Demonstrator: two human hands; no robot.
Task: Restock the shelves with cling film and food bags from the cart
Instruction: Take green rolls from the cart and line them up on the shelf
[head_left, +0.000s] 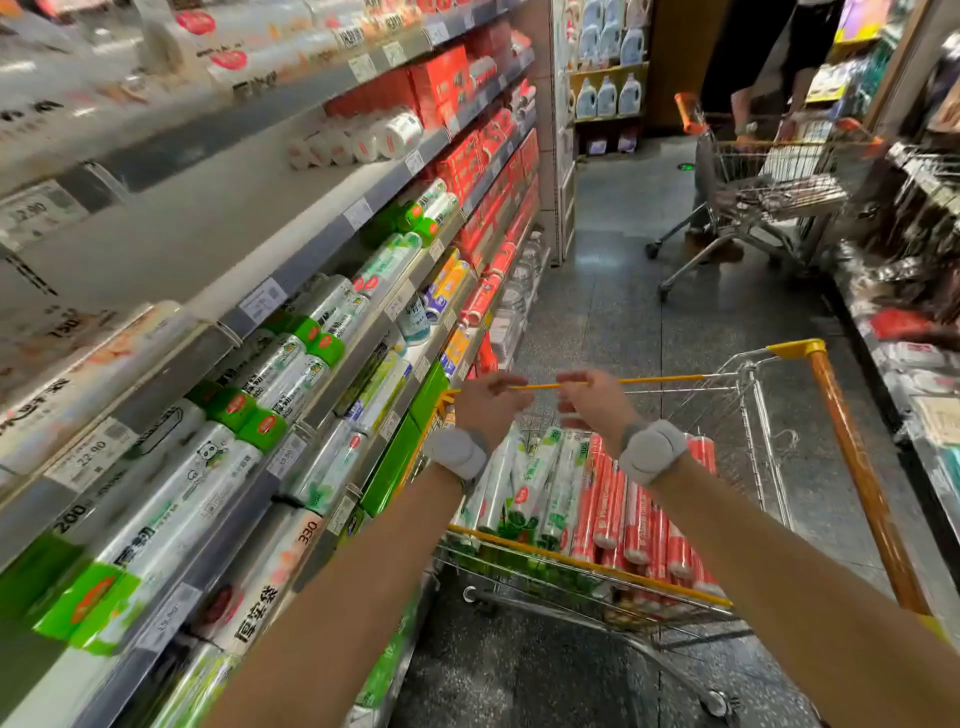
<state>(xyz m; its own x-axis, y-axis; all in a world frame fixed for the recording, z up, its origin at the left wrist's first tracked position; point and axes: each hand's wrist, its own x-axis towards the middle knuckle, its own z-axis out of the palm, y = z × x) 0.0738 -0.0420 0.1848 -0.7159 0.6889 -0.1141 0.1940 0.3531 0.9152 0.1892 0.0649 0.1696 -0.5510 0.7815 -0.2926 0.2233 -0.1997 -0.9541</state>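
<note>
While the shelves (218, 291) filled the left half of the frame, stocked with green-labelled and red rolls, the cart (862, 467) stood at lower centre right. Its basket held cling film rolls (530, 488) on the left side and red rolls (639, 519) on the right, lying side by side. Both hands were closed on the cart's thin yellow far rim: left hand (491, 400) at centre, right hand (595, 397) just beside it. Each wrist carried a grey band (652, 451).
</note>
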